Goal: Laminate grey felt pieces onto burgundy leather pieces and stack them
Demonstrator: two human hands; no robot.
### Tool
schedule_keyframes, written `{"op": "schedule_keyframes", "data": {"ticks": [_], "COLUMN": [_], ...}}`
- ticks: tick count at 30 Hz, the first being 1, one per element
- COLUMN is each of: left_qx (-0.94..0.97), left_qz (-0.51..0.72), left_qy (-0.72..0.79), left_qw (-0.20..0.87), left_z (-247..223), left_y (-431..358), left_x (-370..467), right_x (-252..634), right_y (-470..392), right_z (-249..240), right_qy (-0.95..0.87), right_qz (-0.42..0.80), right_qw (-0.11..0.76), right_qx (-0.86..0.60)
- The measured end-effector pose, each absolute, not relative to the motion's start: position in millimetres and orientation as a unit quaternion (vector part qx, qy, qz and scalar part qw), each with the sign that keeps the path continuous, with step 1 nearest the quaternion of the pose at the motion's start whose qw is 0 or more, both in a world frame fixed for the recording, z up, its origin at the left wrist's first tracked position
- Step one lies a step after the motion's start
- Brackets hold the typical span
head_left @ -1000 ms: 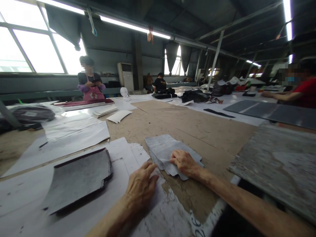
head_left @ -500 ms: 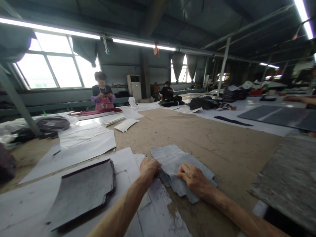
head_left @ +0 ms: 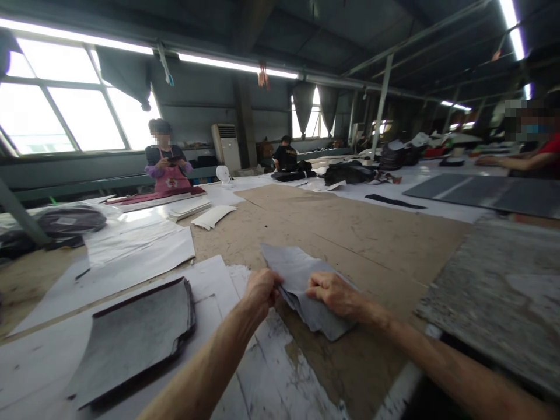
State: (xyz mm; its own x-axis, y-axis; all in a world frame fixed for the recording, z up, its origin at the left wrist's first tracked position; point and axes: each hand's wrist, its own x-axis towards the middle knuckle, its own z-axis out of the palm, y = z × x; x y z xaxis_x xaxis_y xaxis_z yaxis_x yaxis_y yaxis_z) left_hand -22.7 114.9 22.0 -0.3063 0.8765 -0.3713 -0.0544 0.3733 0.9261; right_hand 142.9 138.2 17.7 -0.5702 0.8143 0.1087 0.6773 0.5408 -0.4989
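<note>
Thin grey fabric pieces (head_left: 292, 265), loosely stacked, are between my two hands above the brown table covering. My left hand (head_left: 262, 289) is closed, pinching their left edge between thumb and fingers. Curled over the right part of the top piece, my right hand (head_left: 333, 293) is closed on the fabric; its fingertips are partly hidden. The lower front corner of the pieces hangs slightly bent. To the left of my left forearm lies a curved stack of grey pieces with dark edges (head_left: 137, 332), resting on white paper (head_left: 210, 277).
White sheets (head_left: 214, 216) lie farther back on the table (head_left: 350, 227). A rough grey slab (head_left: 494, 303) is at the right, with dark panels (head_left: 485, 192) behind it. One co-worker (head_left: 168, 160) stands at the back left, another (head_left: 286, 156) sits farther off, a third (head_left: 538, 151) is at right.
The grey pieces have been drawn closer together and look more bent, their front edge lifted. Both hands keep hold. The camera view has turned a little to the right.
</note>
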Motion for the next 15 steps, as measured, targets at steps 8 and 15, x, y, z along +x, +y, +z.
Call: {"op": "schedule_keyframes", "data": {"ticks": [8, 15], "left_qx": [0.354, 0.479], "left_qz": [0.400, 0.450], "left_qy": [0.657, 0.683], "left_qw": [0.532, 0.318], "left_z": [10.7, 15.2], "left_y": [55.6, 5.6], "left_x": [-16.9, -28.2], "right_x": [165.5, 161.1], "right_y": [93.2, 92.1], "right_z": [33.7, 17.7], "right_qy": [-0.873, -0.870], "right_qz": [0.211, 0.224], "right_qw": [0.127, 0.098], "right_qx": [-0.422, -0.428]}}
